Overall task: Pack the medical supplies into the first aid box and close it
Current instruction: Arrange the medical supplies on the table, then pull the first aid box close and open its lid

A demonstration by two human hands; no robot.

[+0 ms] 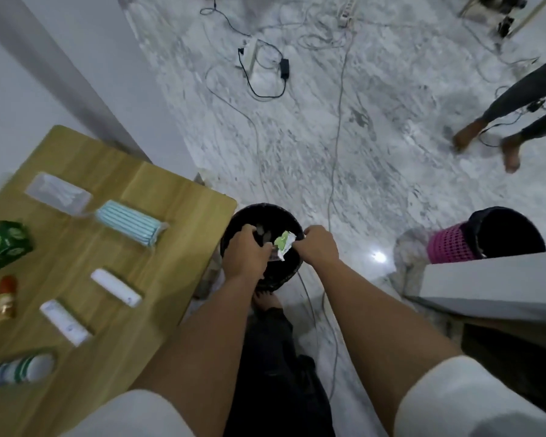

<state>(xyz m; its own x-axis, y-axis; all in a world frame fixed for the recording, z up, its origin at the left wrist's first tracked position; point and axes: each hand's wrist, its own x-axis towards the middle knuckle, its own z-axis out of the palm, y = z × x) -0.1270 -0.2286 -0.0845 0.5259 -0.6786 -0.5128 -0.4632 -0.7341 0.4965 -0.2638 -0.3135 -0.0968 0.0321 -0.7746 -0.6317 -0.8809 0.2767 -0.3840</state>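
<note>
Both my hands reach over a black bin (234,222) on the floor beside the wooden table (158,197). My right hand (317,246) pinches a crumpled white and green wrapper (283,244) above the bin. My left hand (246,250) is closed over the bin's near rim; whether it holds anything I cannot tell. On the table lie a stack of blue face masks (130,227), a clear plastic packet (57,192), two white rolls (115,287) (65,321), a green pack (2,246), a small red-capped bottle (6,298) and a green-striped white bottle (19,369). No first aid box is in view.
Cables and power strips (265,74) trail over the marble floor. A pink basket with a black liner (486,238) stands right of the bin, beside a grey ledge (492,279). Another person's bare feet (486,143) stand at the right. A white wall lies behind the table.
</note>
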